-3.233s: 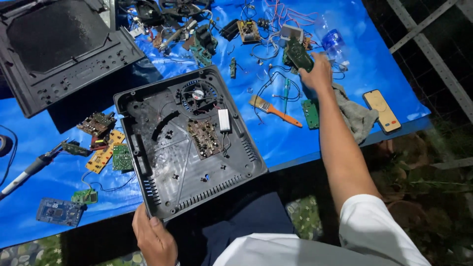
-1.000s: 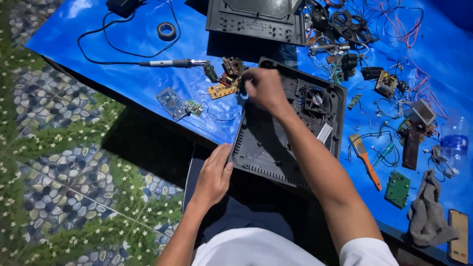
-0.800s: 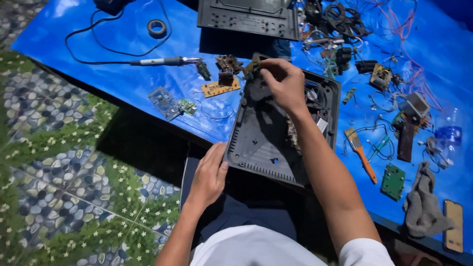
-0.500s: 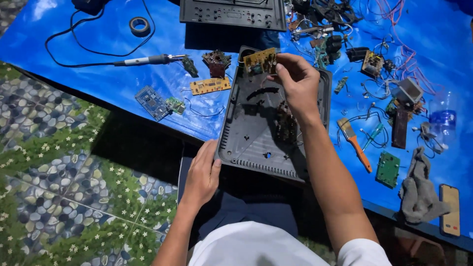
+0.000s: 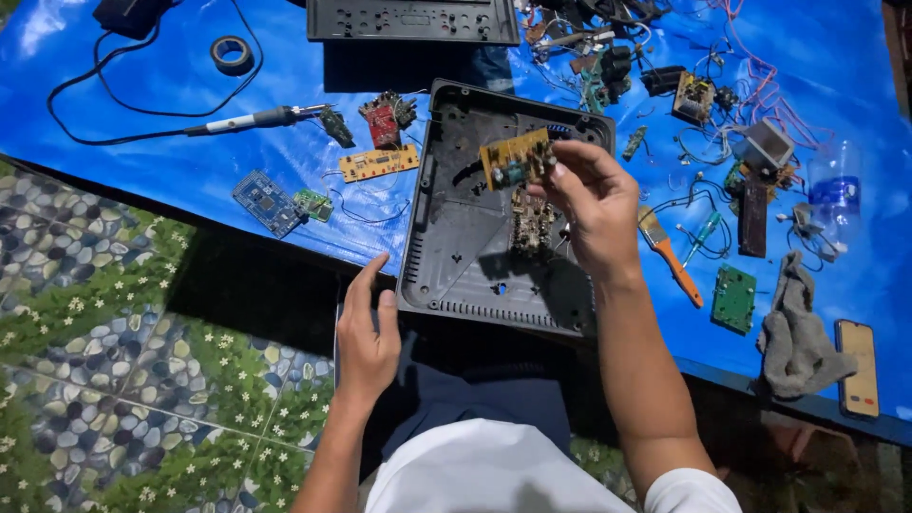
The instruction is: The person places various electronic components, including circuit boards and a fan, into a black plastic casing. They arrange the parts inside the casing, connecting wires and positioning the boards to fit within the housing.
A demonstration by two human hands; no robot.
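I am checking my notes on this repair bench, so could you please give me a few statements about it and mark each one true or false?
1. The right hand holds a small yellow circuit board above the open black casing. True.
2. The left hand grips the soldering iron. False: it rests at the near left corner of the casing, while the iron lies untouched on the blue sheet.
3. A brush with an orange handle lies to the right of the casing. True.
4. The roll of black tape sits inside the casing. False: it lies on the sheet, far left of it.
5. A grey cloth lies beside a phone. True.
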